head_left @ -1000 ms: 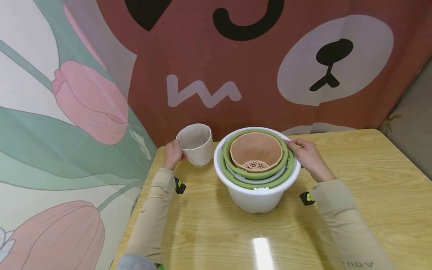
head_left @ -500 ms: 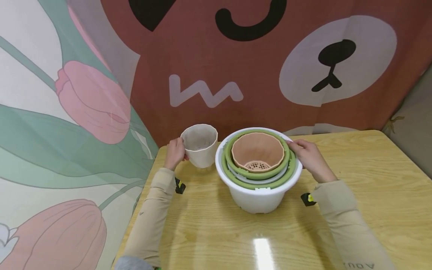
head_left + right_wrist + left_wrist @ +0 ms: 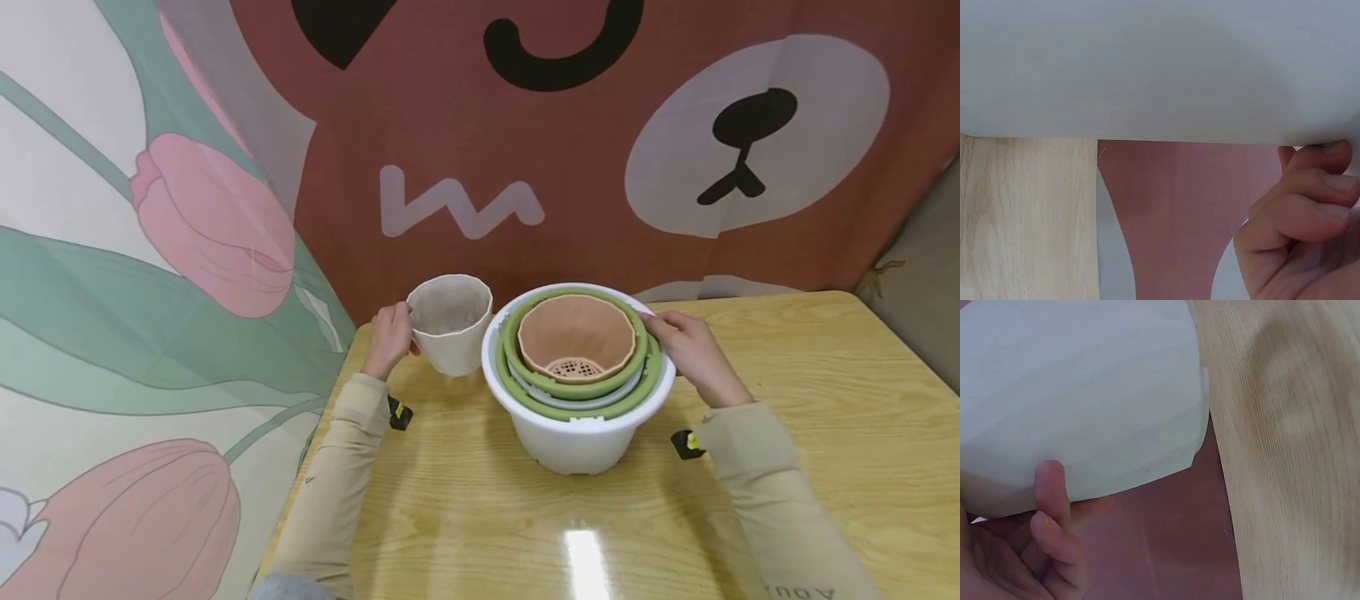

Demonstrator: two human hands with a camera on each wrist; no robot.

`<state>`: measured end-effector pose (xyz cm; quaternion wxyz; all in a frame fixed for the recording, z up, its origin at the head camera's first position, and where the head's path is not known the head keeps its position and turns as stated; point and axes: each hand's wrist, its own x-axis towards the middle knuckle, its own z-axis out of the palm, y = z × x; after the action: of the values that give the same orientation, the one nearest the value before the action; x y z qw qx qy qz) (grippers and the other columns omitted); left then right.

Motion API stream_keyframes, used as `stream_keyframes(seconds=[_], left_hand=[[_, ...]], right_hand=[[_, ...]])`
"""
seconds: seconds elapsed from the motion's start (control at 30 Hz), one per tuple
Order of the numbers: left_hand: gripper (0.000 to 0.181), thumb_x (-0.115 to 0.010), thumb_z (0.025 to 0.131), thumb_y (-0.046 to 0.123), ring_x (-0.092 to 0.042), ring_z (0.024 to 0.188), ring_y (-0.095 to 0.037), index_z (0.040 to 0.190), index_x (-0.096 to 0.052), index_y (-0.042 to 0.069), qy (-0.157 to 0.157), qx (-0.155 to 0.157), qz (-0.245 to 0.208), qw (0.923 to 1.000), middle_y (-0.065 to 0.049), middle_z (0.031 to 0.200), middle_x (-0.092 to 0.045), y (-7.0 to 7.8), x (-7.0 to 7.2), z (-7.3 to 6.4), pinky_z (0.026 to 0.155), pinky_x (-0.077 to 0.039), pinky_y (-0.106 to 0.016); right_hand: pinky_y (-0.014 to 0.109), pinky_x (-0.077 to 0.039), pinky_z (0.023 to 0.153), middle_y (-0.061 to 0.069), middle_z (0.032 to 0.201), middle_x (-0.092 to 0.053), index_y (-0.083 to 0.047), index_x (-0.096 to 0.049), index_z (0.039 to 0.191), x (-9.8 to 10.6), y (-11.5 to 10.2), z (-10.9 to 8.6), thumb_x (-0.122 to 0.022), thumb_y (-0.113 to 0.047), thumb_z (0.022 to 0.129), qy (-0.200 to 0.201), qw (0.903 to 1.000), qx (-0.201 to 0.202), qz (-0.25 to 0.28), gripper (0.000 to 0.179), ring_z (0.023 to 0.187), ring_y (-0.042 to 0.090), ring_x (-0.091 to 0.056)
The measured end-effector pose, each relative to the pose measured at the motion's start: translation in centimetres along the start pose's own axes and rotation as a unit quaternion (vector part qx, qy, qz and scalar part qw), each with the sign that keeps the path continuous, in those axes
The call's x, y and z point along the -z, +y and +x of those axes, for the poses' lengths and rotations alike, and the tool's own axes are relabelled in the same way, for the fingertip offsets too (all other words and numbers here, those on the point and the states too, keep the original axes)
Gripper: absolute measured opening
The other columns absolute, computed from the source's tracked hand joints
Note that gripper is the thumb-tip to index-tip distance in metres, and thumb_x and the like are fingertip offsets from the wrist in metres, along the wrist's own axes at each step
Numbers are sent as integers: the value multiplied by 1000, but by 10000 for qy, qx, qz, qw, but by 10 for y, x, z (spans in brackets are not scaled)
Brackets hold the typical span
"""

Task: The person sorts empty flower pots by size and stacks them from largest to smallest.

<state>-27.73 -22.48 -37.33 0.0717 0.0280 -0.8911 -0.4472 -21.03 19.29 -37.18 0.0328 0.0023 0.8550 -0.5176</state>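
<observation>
In the head view my left hand [image 3: 389, 340] grips the left side of a cream flower pot [image 3: 452, 350] with a faceted rim. Its fingertips show against the pot's wall [image 3: 1085, 394] in the left wrist view; whether the base touches the table cannot be told. To the right stands a large white flower pot [image 3: 573, 442], its rim pinched at the right by my right hand [image 3: 693, 350]. Nested in it are green-rimmed pots [image 3: 577, 389], a grey one between them, and a terracotta-coloured pot [image 3: 573, 329] with a perforated base on top.
Both pots are on a wooden table [image 3: 465, 533], near its back edge. A red cloth with a bear print [image 3: 450, 100] hangs right behind. At the left is a tulip-patterned cloth [image 3: 217, 225]. Black wrist-camera parts [image 3: 400, 413] sit by both cuffs.
My left hand has brought the cream pot slightly to the right, closer to the white pot. The right hand keeps its hold on the white rim. The whole view has drifted a little.
</observation>
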Motion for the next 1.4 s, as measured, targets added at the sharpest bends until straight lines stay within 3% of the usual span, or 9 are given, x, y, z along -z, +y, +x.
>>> stream_keyframes(seconds=[0.2,0.4,0.73,1.0,1.4], left_hand=[[53,-25,99,30,-58,41,-21,90,-66,-3,9,-39,88,10000,-23,63,-62,3,3,-2,42,-42,-28],[55,-27,97,31,-59,40,-21,83,-66,-5,36,-42,113,9999,-27,63,-63,8,6,-4,41,-40,-27],[54,-27,98,32,-59,42,-23,82,-65,-4,25,-24,221,9998,-28,65,-64,11,9,-7,43,-40,-28],[53,-27,97,31,-59,42,-22,85,-67,-2,102,-122,323,9994,-18,58,-62,12,12,-10,45,-41,-29],[51,-29,96,30,-60,42,-26,77,-65,-1,394,-225,296,9985,-24,61,-63,21,18,-11,44,-43,-29]], right_hand=[[28,-56,58,-5,84,-62,1,-55,124,0,0,0,-39,-55,98,-23,10000,-30,13,64,64,5,-63],[28,-56,58,-6,83,-62,1,-55,124,0,0,1,-39,-55,98,-28,10000,-5,24,64,64,5,-63],[28,-56,58,-7,83,-62,1,-55,124,0,0,2,-38,-55,98,-48,10000,-25,26,65,64,5,-63],[28,-56,58,-8,83,-62,1,-54,126,1,1,3,-38,-56,98,-75,10000,-40,22,65,64,4,-63],[28,-55,57,-8,82,-62,1,-55,125,1,-1,2,-38,-55,98,-54,10000,-35,-16,64,64,5,-63]])
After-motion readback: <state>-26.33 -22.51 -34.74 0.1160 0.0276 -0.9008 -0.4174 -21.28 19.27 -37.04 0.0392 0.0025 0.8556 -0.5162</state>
